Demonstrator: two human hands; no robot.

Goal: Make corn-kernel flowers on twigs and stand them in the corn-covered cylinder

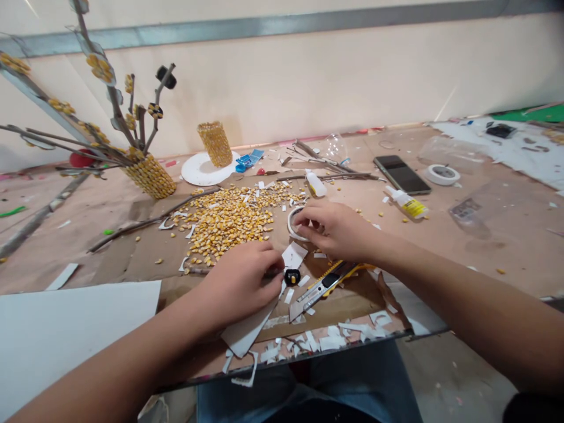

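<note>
Black piece [292,277] seems pinched in left fingers [274,258]; right fingers [312,212], slightly parted, touch tape [290,226].

Smartphone [402,175] lying flat, far right of centre, tape roll [430,177] just right of it. Clear plastic container [453,151] behind the roll, clear plastic package [478,214] nearer. Far right: white sheet [520,157] with a black object [501,130] and bits on it; green sheet [541,113] beyond. Far centre: clear plastic dome [335,147]; blue wrapper [250,159] farther left, beside a white plate [192,171] carrying an upright kernel-covered cup [215,144]. Bright green strip [12,211] at left edge. Pale wall [352,76] behind, grey horizontal band [282,27] across it. Floor [449,370] near right, below the table [520,264].
</note>
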